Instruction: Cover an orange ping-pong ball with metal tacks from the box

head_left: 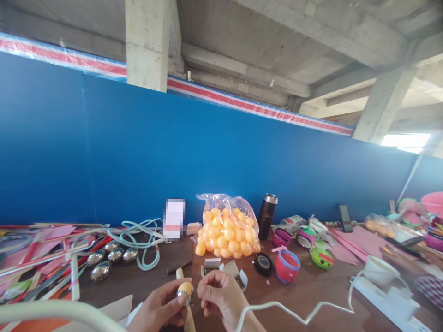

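My left hand (162, 304) holds a ping-pong ball (185, 289) between thumb and fingers. Part of the ball is orange, and part is covered in shiny silver. Close to its right side, my right hand (221, 291) is closed in a pinch; whatever its fingertips hold is too small to make out. Beneath the hands lies a hammer with a wooden handle (188, 320), partly hidden by the left hand. Just beyond the right hand stand small open boxes (212, 263) with dark contents. Several silver-covered balls (116, 255) rest to the left.
A clear bag of orange balls (226, 233) stands against the blue partition (214, 152). Beside it are a black bottle (268, 216), its lid (263, 264) and a red cup (287, 266). A white cable (294, 311) crosses at right, near a co-worker's arm (401, 260). Paper strips clutter the left.
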{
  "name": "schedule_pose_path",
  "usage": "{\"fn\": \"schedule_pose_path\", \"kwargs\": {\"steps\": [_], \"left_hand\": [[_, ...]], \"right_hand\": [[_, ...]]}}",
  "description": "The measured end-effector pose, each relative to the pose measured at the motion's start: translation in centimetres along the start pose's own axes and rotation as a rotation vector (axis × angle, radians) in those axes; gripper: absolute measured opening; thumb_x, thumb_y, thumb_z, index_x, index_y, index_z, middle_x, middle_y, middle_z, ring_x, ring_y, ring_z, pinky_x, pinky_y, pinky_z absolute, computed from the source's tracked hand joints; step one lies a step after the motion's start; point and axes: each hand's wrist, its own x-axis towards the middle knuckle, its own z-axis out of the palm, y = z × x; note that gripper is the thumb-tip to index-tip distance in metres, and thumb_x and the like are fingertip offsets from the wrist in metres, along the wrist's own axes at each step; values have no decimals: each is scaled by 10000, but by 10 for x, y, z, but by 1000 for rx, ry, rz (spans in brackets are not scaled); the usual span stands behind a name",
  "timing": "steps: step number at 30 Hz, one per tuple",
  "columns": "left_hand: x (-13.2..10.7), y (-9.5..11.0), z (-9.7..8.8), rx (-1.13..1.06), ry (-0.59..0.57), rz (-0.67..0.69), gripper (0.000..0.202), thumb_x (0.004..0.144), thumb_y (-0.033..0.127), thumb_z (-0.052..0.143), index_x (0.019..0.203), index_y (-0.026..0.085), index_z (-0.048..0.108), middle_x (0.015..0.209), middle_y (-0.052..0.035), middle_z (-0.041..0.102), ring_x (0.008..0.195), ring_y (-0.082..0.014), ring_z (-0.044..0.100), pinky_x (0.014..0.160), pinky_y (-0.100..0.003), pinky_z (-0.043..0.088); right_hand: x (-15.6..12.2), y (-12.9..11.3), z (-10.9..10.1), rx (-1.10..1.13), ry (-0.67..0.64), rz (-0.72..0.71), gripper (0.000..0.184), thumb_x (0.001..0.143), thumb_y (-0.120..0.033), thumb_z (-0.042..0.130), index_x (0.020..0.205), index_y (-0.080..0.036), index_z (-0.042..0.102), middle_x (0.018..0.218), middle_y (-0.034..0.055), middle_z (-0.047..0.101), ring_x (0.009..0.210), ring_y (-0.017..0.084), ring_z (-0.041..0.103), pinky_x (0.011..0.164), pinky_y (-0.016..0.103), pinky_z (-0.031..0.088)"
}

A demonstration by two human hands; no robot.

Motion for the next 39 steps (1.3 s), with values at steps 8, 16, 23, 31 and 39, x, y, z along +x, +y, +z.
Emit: {"fn": "schedule_pose_path", "kwargs": {"steps": [8,16,23,31,39], "left_hand": [[1,-2,-1,60,17,2,718,559,568,797,1106,127,649,755,-44,682,645,-151,596,549,-245,506],[7,-7,-7,158,-48,-22,722,597,582,767,1145,147,592,760,-40,691,625,-161,629,545,-262,534],[3,2,-3,228,-50,-35,614,609,590,750,1036,160,648,781,-33,707,647,-159,648,557,-244,546],[-1,8,-3,245,-64,-16,614,638,595,727,1054,148,668,783,-35,703,671,-159,643,605,-265,565],[-1,9,-2,220,-67,-7,588,647,568,737,1059,153,679,780,-32,705,661,-159,645,609,-274,566]], "right_hand": [[-2,0,2,4,-80,38,373,601,-345,833,812,-89,662,664,42,695,479,71,599,393,150,482],[-3,4,5,6,-85,91,346,621,-344,821,797,-97,653,628,29,682,414,40,540,311,105,422],[-3,3,6,17,-71,112,321,617,-336,822,755,-97,657,598,16,660,383,17,492,287,85,376],[-4,7,6,-1,-74,119,328,609,-339,822,749,-113,629,583,7,658,382,21,482,300,96,358],[-3,8,5,-41,-65,105,316,621,-352,806,726,-133,604,576,-4,649,367,10,427,294,101,287]]}}
